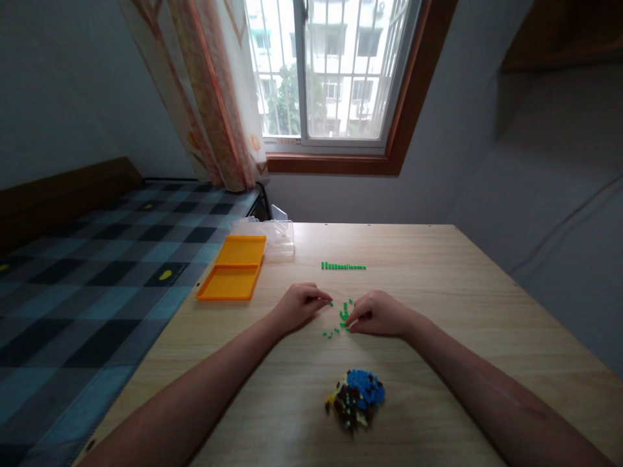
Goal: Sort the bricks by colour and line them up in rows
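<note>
My left hand [302, 305] rests on the table with its fingers pinched together. A small green brick [331, 303] is at its fingertips. Across from it, my right hand [379, 314] is curled, thumb and forefinger closed at the edge of a loose scatter of green bricks [343, 316]. Whether a piece sits between those fingers is hidden. Farther back, a neat row of green bricks [343, 266] runs left to right, with taller pieces at its left end. Nearer to me lies a heap of blue, dark brown and yellow bricks [359, 392].
An open orange tray [230, 282] lies at the table's left edge, with a clear plastic box [277, 237] behind it. Left of the wooden table [462, 279] is a bed with a checked cover [121, 259]. A window and curtain [214, 97] are beyond.
</note>
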The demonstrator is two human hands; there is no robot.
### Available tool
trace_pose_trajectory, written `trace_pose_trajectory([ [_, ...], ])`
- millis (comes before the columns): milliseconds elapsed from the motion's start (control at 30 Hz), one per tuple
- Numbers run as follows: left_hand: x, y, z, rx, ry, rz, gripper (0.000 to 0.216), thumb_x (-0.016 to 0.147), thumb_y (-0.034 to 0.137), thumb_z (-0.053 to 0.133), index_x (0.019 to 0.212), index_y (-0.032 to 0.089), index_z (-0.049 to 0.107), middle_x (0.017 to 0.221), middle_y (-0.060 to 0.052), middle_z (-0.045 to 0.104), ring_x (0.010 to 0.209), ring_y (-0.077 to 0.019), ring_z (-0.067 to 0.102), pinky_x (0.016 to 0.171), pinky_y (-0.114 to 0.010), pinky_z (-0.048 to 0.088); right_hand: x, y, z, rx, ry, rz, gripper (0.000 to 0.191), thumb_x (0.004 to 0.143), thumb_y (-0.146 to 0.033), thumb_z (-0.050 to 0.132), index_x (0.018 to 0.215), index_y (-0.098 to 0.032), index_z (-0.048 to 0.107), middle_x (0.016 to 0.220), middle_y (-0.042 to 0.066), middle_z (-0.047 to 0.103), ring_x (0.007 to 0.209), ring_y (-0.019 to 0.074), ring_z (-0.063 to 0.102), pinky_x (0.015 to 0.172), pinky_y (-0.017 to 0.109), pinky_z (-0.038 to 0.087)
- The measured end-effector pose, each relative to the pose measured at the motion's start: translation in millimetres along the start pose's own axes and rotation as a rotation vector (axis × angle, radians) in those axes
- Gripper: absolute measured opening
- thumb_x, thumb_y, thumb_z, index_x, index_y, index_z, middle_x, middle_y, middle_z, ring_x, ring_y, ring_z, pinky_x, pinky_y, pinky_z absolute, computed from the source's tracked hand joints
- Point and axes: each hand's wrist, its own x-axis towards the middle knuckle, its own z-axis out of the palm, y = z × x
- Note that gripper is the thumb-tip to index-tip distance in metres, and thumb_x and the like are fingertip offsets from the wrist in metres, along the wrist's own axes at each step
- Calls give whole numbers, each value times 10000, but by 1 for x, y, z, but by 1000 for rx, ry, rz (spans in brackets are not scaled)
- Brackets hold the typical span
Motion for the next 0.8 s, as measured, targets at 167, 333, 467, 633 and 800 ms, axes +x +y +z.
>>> trace_pose_trajectory([
  [167, 5, -9, -2, -125, 108, -148, 242, 834, 326, 655, 920, 151, 798, 793, -73, 752, 728, -174, 632, 673, -268, 464, 2, 1, 5, 42, 36, -38, 186, 832, -343, 732, 948, -226, 818, 656, 7, 658, 571, 110, 551, 577, 223, 371],
  [333, 11, -12, 2, -198, 121, -269, 294, 803, 370, 656, 936, 152, 800, 939, -89, 787, 880, -231, 703, 819, -313, 527, 4, 0, 9, 46, 41, -71, 226, 847, -342, 720, 1021, -227, 806, 685, 16, 677, 584, 117, 568, 588, 226, 391],
  [467, 20, -14, 7, -157, 147, -325, 318, 797, 384, 641, 935, 147, 802, 939, -92, 789, 886, -251, 716, 825, -336, 534, 5, -3, 8, 4, 17, -70, 218, 863, -347, 705, 1024, -241, 806, 706, 21, 692, 594, 119, 576, 591, 228, 387],
  [633, 30, -17, 10, -92, 187, -391, 315, 793, 375, 638, 928, 143, 803, 901, -96, 789, 857, -255, 717, 807, -340, 523, 5, -6, 7, 48, 15, -75, 241, 904, -378, 661, 1045, -242, 802, 713, 31, 696, 598, 124, 580, 583, 231, 395],
  [800, 34, -19, 11, -39, 217, -418, 287, 789, 359, 635, 892, 150, 804, 868, -95, 786, 834, -250, 711, 769, -329, 508, 12, -4, 11, -78, 277, -89, 286, 953, -378, 574, 1118, -262, 777, 945, 97, 694, 880, 209, 624, 828, 348, 482],
])
